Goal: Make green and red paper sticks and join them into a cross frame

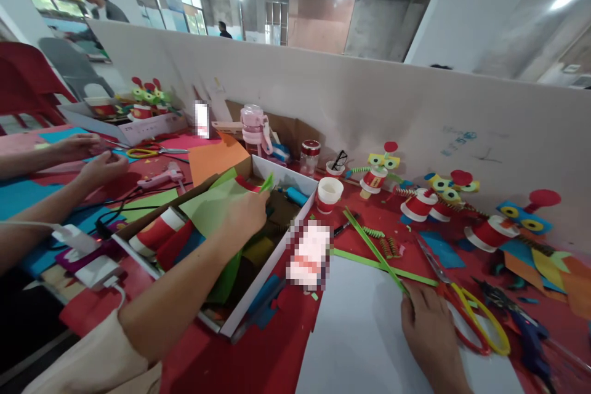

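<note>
Head view shows the person's left hand [247, 212] over a shallow white-walled cardboard box [265, 275] of coloured paper, fingers curled, with a bright green paper piece [266, 183] at the fingertips; whether it is gripped cannot be told. Palm down on a large white paper sheet [360, 320], the right hand [427, 314] grasps the near end of a long, narrow green paper strip [376, 250], which slants away toward the cups. Metal scissors with red and yellow handles [444, 278] lie just beside that hand.
</note>
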### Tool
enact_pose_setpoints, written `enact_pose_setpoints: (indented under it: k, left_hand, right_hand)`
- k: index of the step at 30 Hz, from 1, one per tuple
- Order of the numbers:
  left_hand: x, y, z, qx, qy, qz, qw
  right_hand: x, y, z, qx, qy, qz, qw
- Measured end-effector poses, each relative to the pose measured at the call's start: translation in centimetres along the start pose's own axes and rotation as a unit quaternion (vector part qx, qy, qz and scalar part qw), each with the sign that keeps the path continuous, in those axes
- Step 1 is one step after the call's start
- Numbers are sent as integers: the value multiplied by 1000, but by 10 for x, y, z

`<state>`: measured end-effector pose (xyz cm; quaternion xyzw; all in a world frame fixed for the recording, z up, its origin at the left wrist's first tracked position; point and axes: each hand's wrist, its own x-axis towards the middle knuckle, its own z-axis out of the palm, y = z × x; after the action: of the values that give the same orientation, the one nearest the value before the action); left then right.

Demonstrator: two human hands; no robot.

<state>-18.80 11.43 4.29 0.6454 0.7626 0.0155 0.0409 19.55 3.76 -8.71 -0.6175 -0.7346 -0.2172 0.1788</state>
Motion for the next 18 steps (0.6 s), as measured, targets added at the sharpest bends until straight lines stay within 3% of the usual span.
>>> enact_pose_setpoints:
  k: [4, 10, 13, 18]
  left_hand:
    - [6, -23, -14, -26, -6, -67, 997]
    - [7, -43, -20, -49, 35, -97, 994]
    - [7, -42, -18, -61, 38, -84, 994]
    - [11, -33, -5, -65, 2, -9, 998]
  right_hand:
    - [1, 0, 0, 2, 9, -7, 1000]
    - [4, -1, -2, 0, 25, -32, 999]
    - [5, 0, -2, -4, 35, -44, 998]
    - [5, 1, -2, 1, 33, -52, 998]
